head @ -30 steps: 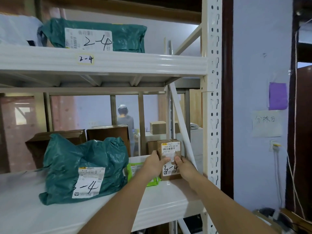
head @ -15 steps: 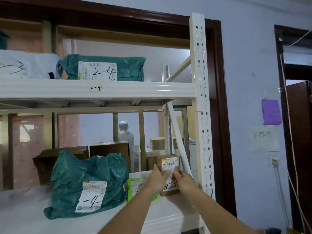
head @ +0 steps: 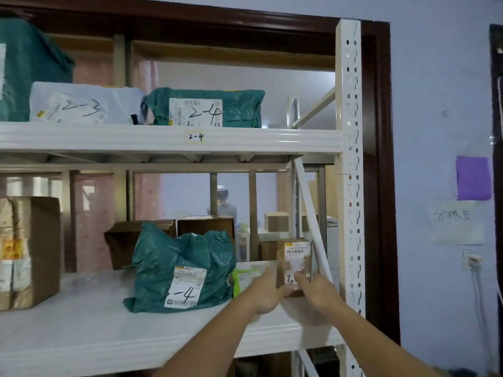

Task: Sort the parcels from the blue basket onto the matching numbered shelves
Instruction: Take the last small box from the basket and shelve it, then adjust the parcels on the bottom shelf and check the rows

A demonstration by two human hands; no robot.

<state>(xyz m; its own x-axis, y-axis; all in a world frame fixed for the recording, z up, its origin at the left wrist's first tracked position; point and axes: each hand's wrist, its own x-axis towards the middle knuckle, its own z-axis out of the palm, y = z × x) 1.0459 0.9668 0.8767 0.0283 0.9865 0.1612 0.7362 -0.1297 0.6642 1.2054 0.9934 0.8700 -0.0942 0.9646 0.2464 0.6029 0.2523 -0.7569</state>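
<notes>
left hand fingers grip small box | right hand fingers press its front | both arms outstretched

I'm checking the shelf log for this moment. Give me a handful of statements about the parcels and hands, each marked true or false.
1. Both hands are on the small brown box. True: left hand and right hand touch it.
2. The small brown box sits on the upper shelf. False: it stands on the lower shelf.
3. The upper shelf's edge sticker reads 2-4. True.
4. The white parcel is marked 2-4. False: it reads 2-3.
5. The green bag on the lower shelf lies right of the small brown box. False: left.
</notes>
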